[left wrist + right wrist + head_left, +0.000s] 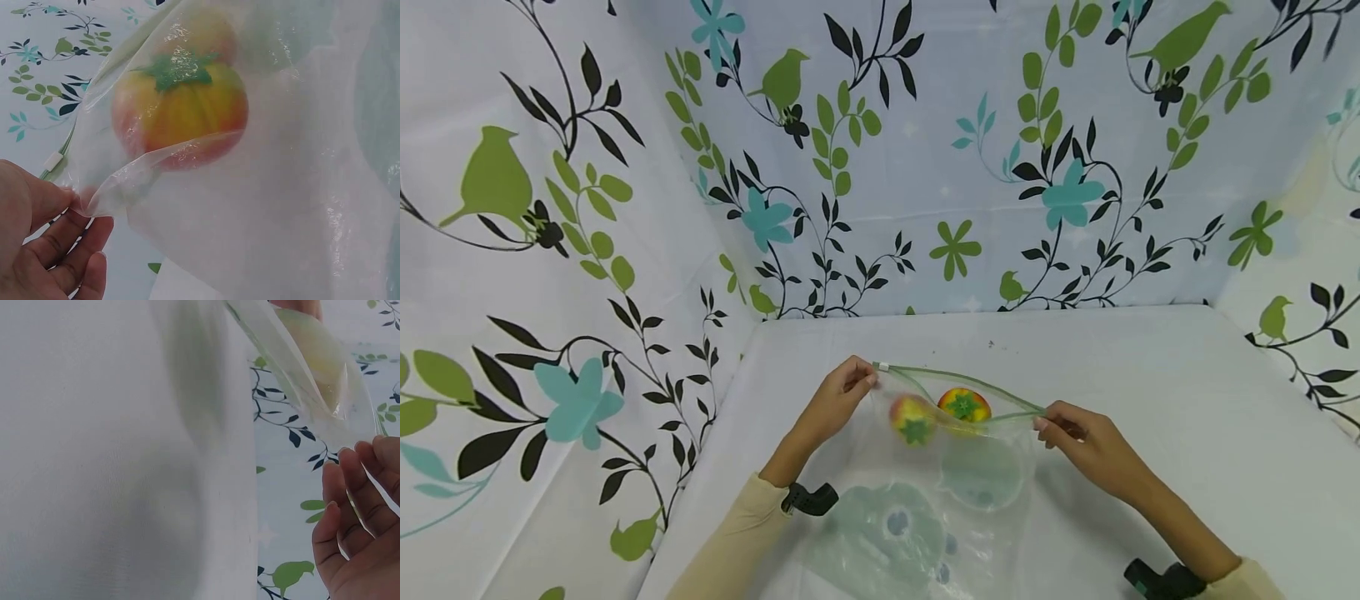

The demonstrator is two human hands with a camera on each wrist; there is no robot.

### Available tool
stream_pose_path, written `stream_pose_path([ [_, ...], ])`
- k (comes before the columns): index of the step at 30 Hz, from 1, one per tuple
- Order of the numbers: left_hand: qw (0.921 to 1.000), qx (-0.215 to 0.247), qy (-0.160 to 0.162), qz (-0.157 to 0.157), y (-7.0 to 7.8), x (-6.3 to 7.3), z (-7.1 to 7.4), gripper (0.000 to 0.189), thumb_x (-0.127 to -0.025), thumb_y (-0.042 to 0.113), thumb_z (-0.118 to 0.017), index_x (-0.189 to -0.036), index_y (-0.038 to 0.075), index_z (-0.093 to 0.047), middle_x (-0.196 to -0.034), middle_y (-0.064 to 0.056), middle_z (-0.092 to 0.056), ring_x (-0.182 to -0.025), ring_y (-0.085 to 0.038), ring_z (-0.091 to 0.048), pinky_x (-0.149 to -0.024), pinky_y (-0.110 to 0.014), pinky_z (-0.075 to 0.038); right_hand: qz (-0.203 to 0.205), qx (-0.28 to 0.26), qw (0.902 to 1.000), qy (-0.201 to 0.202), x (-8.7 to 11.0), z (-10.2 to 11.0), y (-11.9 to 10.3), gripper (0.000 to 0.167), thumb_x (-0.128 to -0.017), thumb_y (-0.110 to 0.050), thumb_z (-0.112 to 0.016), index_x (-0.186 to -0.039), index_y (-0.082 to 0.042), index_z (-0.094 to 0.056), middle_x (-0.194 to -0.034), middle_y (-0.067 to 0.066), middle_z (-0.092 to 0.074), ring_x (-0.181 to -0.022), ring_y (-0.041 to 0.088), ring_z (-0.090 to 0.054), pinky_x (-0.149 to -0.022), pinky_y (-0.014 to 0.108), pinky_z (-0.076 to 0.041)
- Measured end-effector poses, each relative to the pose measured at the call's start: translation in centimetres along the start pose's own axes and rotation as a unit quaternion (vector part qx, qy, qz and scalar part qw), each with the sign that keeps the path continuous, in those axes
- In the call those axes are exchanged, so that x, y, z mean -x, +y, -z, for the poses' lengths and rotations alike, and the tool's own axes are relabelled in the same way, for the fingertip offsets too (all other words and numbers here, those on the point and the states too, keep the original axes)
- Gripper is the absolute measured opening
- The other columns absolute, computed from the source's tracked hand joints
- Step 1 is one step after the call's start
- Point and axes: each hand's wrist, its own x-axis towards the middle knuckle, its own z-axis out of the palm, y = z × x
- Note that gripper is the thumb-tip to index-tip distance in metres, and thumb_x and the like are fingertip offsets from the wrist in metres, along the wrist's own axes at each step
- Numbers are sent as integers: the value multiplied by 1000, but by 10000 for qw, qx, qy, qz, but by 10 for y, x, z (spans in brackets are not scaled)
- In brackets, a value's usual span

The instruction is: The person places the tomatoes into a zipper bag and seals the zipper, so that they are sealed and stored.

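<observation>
A clear zipper bag [977, 529] with a green-edged mouth hangs between both hands, its mouth parted. My left hand [838, 400] pinches the left top corner, close to the white slider [53, 160]. At the right end of the green strip, my right hand [1086, 446] pinches the other corner between thumb and fingers. Two red-and-yellow tomatoes with green star-shaped tops show at the bag: one tomato [913, 419] appears through the film on the left, and the other tomato [965, 406] shows in the mouth opening. In the left wrist view, film covers the nearer tomato [181, 119].
A white cloth [1150, 367] covers the table, and large pale blue printed shapes show through the bag. Patterned fabric [955, 167] with birds, leaves and flowers stands behind and to the left. Dark straps with cameras [808, 500] sit on both wrists.
</observation>
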Motion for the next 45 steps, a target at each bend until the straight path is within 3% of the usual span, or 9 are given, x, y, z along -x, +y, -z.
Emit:
stream_pose_path([
  [7,9997,189,71,-170,4,4,-9,18,-111,17,-55,-120,4,-62,-112,-15,-70,-104,-24,-63,-91,-29,-49,122,22,9999,25,-5,-3,-3,12,-108,-18,-63,-97,-21,-69,-88,-6,-72,-80,16,-72,-70,29,-57],
  [13,9991,233,354,44,1,10,-7,17,-111,18,-56,-118,3,-62,-109,-14,-70,-103,-21,-64,-93,-27,-48,135,191,9995,227,-4,-4,-2,13,-108,-17,-62,-97,-21,-69,-88,-3,-73,-80,10,-69,-70,28,-56],
  [22,9969,343,636,297,-9,16,-6,19,-112,20,-55,-116,2,-61,-111,-17,-72,-106,-24,-64,-87,-28,-46,59,98,9987,489,-6,-1,-1,16,-108,-16,-63,-95,-16,-71,-88,6,-74,-79,16,-71,-67,27,-55],
  [27,9970,89,718,292,-11,20,-6,15,-111,20,-56,-113,6,-62,-108,-10,-73,-99,-21,-63,-84,-29,-46,68,287,9985,453,-9,1,2,17,-107,-16,-64,-93,-17,-73,-87,4,-75,-76,18,-70,-64,28,-53],
  [33,9947,-582,800,270,-12,24,-8,10,-110,21,-59,-109,12,-64,-108,-1,-72,-108,-20,-68,-97,-39,-52,44,578,9976,368,-15,6,8,18,-107,-17,-64,-93,-19,-74,-88,-1,-75,-73,17,-68,-61,28,-52],
  [38,9939,-686,797,329,-11,25,-9,9,-109,18,-60,-107,11,-65,-105,-3,-72,-105,-21,-69,-98,-45,-53,92,686,9974,206,-22,7,12,16,-107,-18,-64,-95,-18,-75,-89,2,-75,-72,16,-65,-58,27,-49],
  [45,9935,-794,636,509,-9,27,-8,8,-110,18,-58,-108,13,-64,-103,-2,-71,-101,-19,-67,-93,-43,-52,95,751,9971,93,-28,7,17,15,-107,-19,-65,-95,-17,-75,-88,1,-75,-72,8,-63,-59,26,-49],
])
